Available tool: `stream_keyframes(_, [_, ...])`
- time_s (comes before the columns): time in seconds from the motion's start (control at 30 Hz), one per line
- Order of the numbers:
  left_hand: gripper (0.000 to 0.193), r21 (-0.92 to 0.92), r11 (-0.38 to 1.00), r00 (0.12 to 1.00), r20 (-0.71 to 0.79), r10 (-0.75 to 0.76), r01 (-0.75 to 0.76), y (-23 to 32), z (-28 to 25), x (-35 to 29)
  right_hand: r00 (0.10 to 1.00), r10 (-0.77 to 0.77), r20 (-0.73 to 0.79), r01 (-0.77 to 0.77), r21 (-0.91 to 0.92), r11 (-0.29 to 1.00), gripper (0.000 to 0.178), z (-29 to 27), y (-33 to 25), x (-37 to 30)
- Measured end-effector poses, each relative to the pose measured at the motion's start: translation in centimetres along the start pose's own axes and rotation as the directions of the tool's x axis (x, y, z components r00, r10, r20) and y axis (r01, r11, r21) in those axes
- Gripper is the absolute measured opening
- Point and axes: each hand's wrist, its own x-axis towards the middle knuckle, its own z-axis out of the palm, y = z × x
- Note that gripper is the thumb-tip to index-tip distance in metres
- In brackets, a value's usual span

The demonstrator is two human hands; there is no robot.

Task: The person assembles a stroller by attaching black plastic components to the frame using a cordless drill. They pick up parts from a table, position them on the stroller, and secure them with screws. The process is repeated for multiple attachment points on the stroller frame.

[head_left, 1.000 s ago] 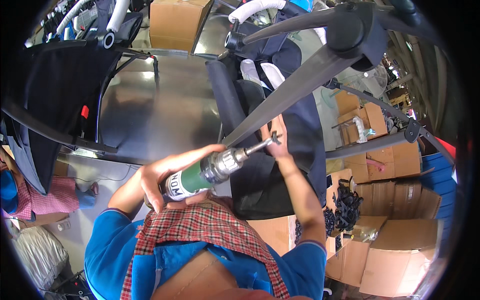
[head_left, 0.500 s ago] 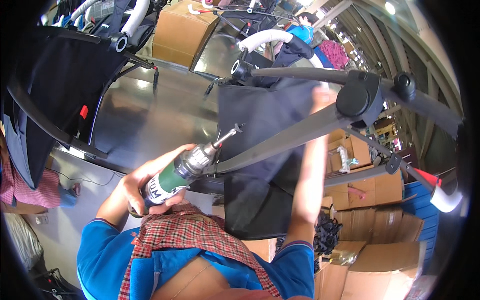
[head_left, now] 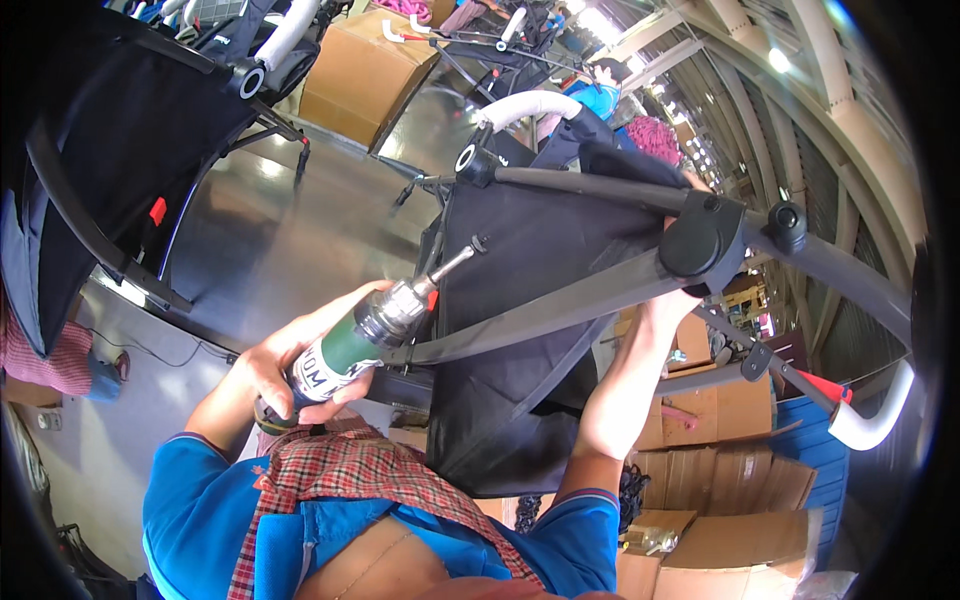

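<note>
The left hand [head_left: 268,380] is wrapped around a power driver [head_left: 345,345], its barrel thick and cylindrical with a green band, its nose ribbed metal. The slim bit points up and to the right, with a small dark piece at its tip, over black fabric [head_left: 550,235] that looks smooth and slightly slack. The right hand [head_left: 672,303] reaches behind a round black plastic joint [head_left: 700,245], which stands in the way; whether its fingers grip anything, I cannot tell. From that joint a flat grey tube [head_left: 560,305] slants down toward the driver, crossing in front of the fabric.

At the lower right sit brown cardboard boxes [head_left: 735,545], creased, their contents hidden; a clear plastic item [head_left: 652,540] lies by them, near a tangle of black straps [head_left: 633,492]. Behind these, more cardboard [head_left: 725,478] leans near a ridged blue panel [head_left: 805,445]. A white curved tube [head_left: 875,425] juts out in front, beside a red piece [head_left: 825,387].

Leftward, a shiny metal surface [head_left: 290,220] separates this frame from a second one with black fabric [head_left: 120,130]. Beyond stands a large carton [head_left: 365,75], its inside out of sight, and farther off a co-worker in blue [head_left: 600,97].
</note>
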Motion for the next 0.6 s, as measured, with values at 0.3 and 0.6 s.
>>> stream_keyframes(0.3, [0.126,0.231,0.972,0.999,0.0,0.034,-0.033,1.3,2.1,3.3,0.883,-0.118,0.454,-0.105,0.436,0.894,0.029,3.1,-0.5,3.4])
stream_keyframes(0.6, [0.128,0.588,0.807,0.998,0.0,0.065,-0.053,1.7,4.4,7.4,0.983,0.109,0.149,-0.104,-0.044,0.994,0.023,1.1,-4.4,1.7])
